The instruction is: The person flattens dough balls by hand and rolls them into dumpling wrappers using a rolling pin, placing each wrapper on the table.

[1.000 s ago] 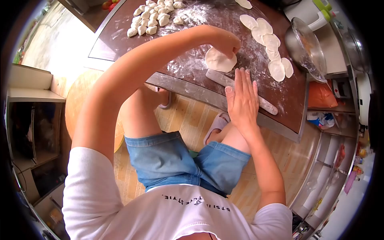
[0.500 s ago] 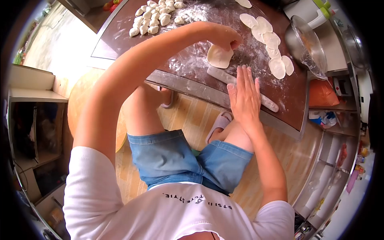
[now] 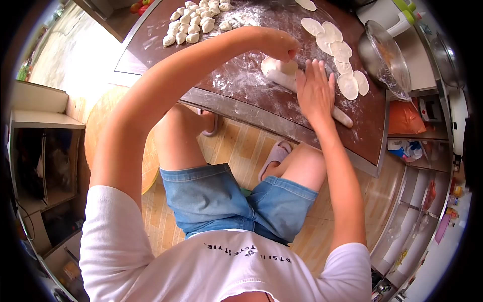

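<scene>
My right hand [image 3: 316,91] lies flat over a floured rolling pin [image 3: 282,80], its fingers stretched forward. The pin's left end rests on the near part of a round dough wrapper [image 3: 274,65]. My left hand [image 3: 284,46] is curled at the far edge of that wrapper, its fingers closed; the fingertips are partly hidden, and they seem to pinch the wrapper's edge. Several thin, overlapping wrappers [image 3: 348,86] lie to the right of my hands. Farther back on the left sits a group of small dough pieces [image 3: 193,22].
The brown table [image 3: 241,93] is dusted with flour. A metal bowl [image 3: 385,55] stands at its right edge, with a white and green appliance [image 3: 402,20] behind. Shelves [image 3: 417,136] line the right side. A round wooden stool [image 3: 98,121] is at the left.
My right hand and the rolling pin have moved away from my body, and the pin now covers the wrapper's near part. My left hand has shifted slightly left.
</scene>
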The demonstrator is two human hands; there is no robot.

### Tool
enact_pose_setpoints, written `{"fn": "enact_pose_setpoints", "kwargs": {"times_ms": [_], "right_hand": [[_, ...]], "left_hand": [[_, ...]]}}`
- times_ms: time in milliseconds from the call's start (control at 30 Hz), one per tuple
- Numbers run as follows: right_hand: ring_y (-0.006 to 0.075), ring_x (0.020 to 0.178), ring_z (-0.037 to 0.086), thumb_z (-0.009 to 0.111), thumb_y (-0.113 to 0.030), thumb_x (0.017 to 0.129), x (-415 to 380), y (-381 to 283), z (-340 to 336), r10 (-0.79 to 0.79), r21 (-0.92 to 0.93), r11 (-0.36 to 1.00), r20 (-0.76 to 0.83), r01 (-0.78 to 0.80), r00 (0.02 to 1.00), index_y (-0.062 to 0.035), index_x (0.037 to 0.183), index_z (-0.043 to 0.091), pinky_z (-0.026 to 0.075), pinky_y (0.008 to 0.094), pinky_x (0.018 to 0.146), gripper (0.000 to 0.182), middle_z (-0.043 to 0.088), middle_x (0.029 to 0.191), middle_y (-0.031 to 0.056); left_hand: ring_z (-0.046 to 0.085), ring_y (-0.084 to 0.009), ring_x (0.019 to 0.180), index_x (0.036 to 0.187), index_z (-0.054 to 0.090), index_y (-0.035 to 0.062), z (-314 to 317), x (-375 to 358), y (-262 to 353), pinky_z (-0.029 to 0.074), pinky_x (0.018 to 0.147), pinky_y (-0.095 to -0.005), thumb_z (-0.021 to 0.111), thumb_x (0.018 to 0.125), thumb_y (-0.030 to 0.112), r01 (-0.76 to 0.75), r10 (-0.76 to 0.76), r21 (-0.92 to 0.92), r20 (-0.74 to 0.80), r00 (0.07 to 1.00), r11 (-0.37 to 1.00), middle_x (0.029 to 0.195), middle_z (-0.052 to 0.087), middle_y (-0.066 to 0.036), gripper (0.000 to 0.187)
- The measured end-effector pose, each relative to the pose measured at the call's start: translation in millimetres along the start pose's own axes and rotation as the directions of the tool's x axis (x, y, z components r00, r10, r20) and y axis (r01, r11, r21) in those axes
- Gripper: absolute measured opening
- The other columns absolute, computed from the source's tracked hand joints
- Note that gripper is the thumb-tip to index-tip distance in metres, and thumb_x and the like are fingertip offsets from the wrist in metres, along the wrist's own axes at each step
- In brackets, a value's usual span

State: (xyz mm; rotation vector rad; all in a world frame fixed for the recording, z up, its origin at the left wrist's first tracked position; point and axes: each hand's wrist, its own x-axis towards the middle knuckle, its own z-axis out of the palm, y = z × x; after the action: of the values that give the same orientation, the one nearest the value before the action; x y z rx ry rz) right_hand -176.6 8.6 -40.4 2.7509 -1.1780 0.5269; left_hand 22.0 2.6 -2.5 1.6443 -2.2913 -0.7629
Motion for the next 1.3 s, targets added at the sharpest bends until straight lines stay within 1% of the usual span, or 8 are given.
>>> {"fn": "enact_pose_setpoints", "kwargs": {"times_ms": [167, 300, 433, 567, 767, 1033, 1233, 1300], "right_hand": [[0.0348, 0.128, 0.034, 0.038, -0.032, 0.092, -7, 0, 5, -0.006, -0.02, 1.0, -0.001, 0.006, 1.0, 0.0065, 0.126, 0.042, 0.021, 0.053, 0.104, 0.051, 0.041, 0.132, 0.0253], [0.0353, 0.132, 0.025, 0.049, -0.038, 0.088, -66, -24, -40, -0.113, 0.185, 0.979, 0.129, 0.088, 0.985, 0.0049, 0.131, 0.035, 0.019, 0.052, 0.105, 0.062, 0.031, 0.139, 0.0238], [0.0288, 0.099, 0.047, 0.069, -0.018, 0.072, -76, 1, -60, -0.095, 0.323, 0.944, 0.057, 0.072, 0.994, -0.0073, 0.114, 0.056, 0.042, 0.0393, 0.085, 0.045, 0.049, 0.106, 0.0117], [0.0237, 0.089, 0.049, 0.071, -0.02, 0.069, -75, 16, -54, -0.117, 0.347, 0.932, 0.025, 0.101, 0.993, -0.0113, 0.106, 0.061, 0.043, 0.0363, 0.077, 0.039, 0.052, 0.093, 0.0052], [0.0229, 0.086, 0.049, 0.073, -0.014, 0.064, -74, 20, -55, -0.128, 0.38, 0.917, -0.009, 0.121, 0.992, -0.0118, 0.103, 0.063, 0.043, 0.0359, 0.074, 0.04, 0.052, 0.091, 0.0042], [0.0232, 0.083, 0.05, 0.075, -0.009, 0.059, -87, 34, -67, -0.168, 0.462, 0.875, 0.007, 0.146, 0.986, -0.0124, 0.099, 0.063, 0.043, 0.0352, 0.072, 0.042, 0.052, 0.089, 0.0046], [0.0228, 0.083, 0.05, 0.074, -0.014, 0.061, -83, 36, -67, -0.193, 0.451, 0.878, 0.025, 0.162, 0.981, -0.0128, 0.101, 0.064, 0.043, 0.0357, 0.073, 0.041, 0.052, 0.089, 0.0046], [0.023, 0.083, 0.05, 0.074, -0.014, 0.062, -82, 37, -67, -0.202, 0.455, 0.875, 0.035, 0.164, 0.979, -0.0127, 0.101, 0.064, 0.043, 0.0361, 0.073, 0.04, 0.052, 0.089, 0.0045]], "left_hand": [[0.061, -0.0246, 0.073, 0.091, 0.064, 0.0024, 2, 1, 5, 0.047, 0.065, -0.0356, 0.066, 0.075, 0.027, -0.01, 0.004, 0.084, 0.075, 0.997, 0.996, 0.081, 0.065, -0.013, 0.029], [0.06, -0.0162, 0.065, 0.086, 0.064, 0.0039, 18, -7, -7, 0.048, 0.06, -0.0307, 0.064, 0.077, 0.021, -0.163, 0.156, -0.21, -0.052, 0.986, 0.964, 0.074, 0.065, -0.007, 0.019], [0.059, -0.0137, 0.066, 0.095, 0.06, 0.0039, 12, -11, 3, 0.048, 0.061, -0.0282, 0.063, 0.081, 0.022, 0.161, -0.065, -0.502, 0.205, 0.977, 0.85, 0.079, 0.065, -0.005, 0.023], [0.063, -0.0243, 0.078, 0.088, 0.064, 0.0023, 3, -6, 24, 0.048, 0.068, -0.0347, 0.075, 0.064, 0.027, 0.026, 0.022, -0.168, 0.276, 0.961, 0.985, 0.081, 0.066, -0.009, 0.036], [0.061, -0.027, 0.08, 0.085, 0.061, 0.0047, 13, -16, 38, 0.046, 0.067, -0.0382, 0.069, 0.069, 0.021, -0.043, -0.003, 0.154, 0.285, 0.959, 0.987, 0.081, 0.064, -0.009, 0.024], [0.049, -0.0098, 0.071, 0.09, 0.055, 0.0015, -8, -10, 8, 0.042, 0.061, -0.0248, 0.06, 0.079, 0.016, 0.157, -0.095, -0.443, 0.16, 0.983, 0.882, 0.076, 0.056, -0.003, 0.019], [0.06, -0.0151, 0.081, 0.1, 0.058, 0.0039, -42, 79, -83, 0.049, 0.069, -0.0295, 0.059, 0.08, 0.019, -0.085, -0.16, -0.506, -0.422, 0.892, 0.858, 0.087, 0.064, -0.007, 0.025], [0.063, -0.0186, 0.084, 0.099, 0.061, 0.0055, -70, 68, -70, 0.049, 0.072, -0.031, 0.058, 0.079, 0.017, 0.333, -0.24, 0.034, -0.626, 0.742, 0.942, 0.089, 0.066, -0.011, 0.023]]}}
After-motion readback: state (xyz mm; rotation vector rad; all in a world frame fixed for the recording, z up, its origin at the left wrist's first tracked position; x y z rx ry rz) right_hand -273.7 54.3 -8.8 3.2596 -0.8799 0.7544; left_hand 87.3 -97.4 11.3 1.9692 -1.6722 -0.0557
